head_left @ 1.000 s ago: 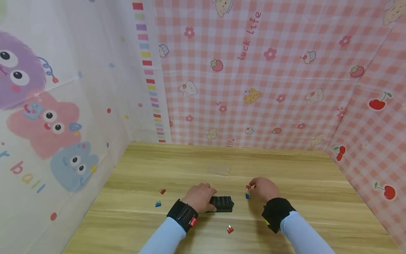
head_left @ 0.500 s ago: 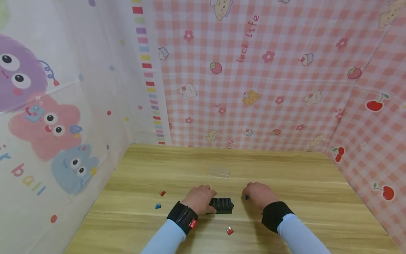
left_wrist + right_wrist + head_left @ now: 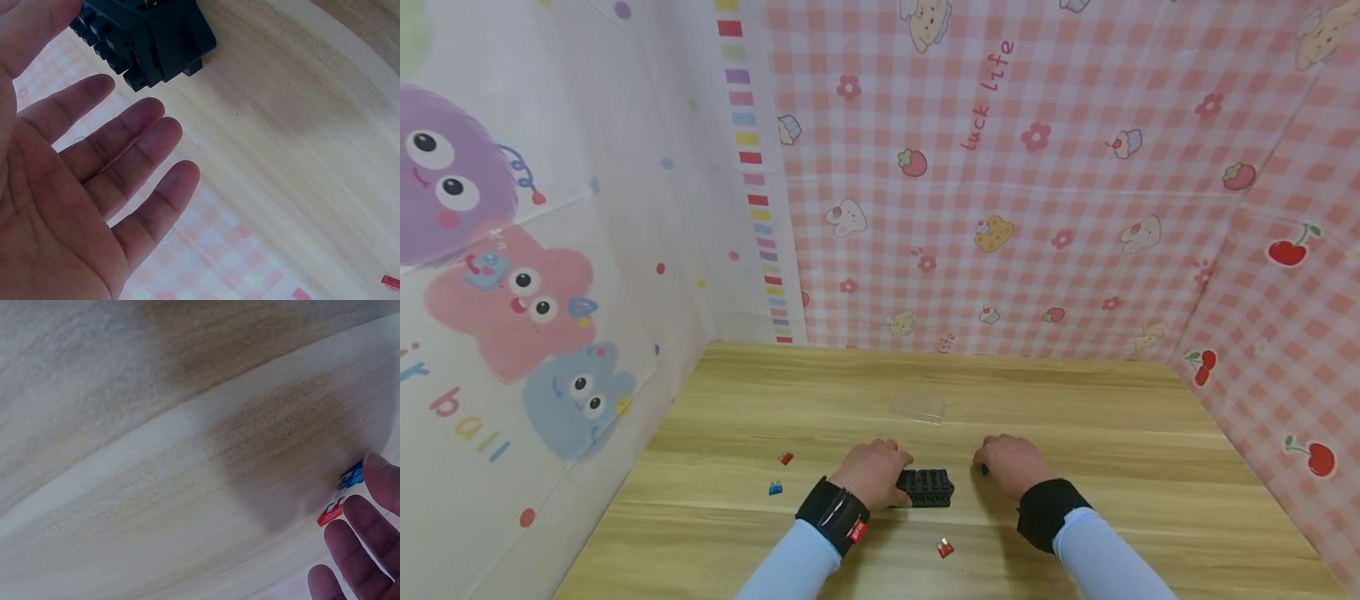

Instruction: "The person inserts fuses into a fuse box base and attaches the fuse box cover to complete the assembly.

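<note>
My left hand [image 3: 871, 473] holds the left end of a black fuse block [image 3: 929, 487] between thumb and index finger. In the left wrist view, its other fingers extend beside the block [image 3: 147, 40]. To the right of the block, my right hand [image 3: 1011, 462] reaches down to the table. The right wrist view shows the thumb tip at a blue blade fuse [image 3: 351, 476] and the index fingertip beside a red blade fuse [image 3: 330, 512]. Thumb and index finger are apart there. From the head view, the hand hides that red fuse and most of the blue one.
Another red fuse [image 3: 944, 547] lies in front of the block. Off to the left are a red fuse [image 3: 786, 458] and a blue fuse [image 3: 775, 488]. Behind the block lies a clear plastic cover [image 3: 917, 408]. Printed cloth walls [image 3: 985, 192] border the wooden table [image 3: 1075, 392].
My right hand has shifted slightly left and toward me, now covering the red fuse and much of the blue one. The left hand keeps its hold on the block.
</note>
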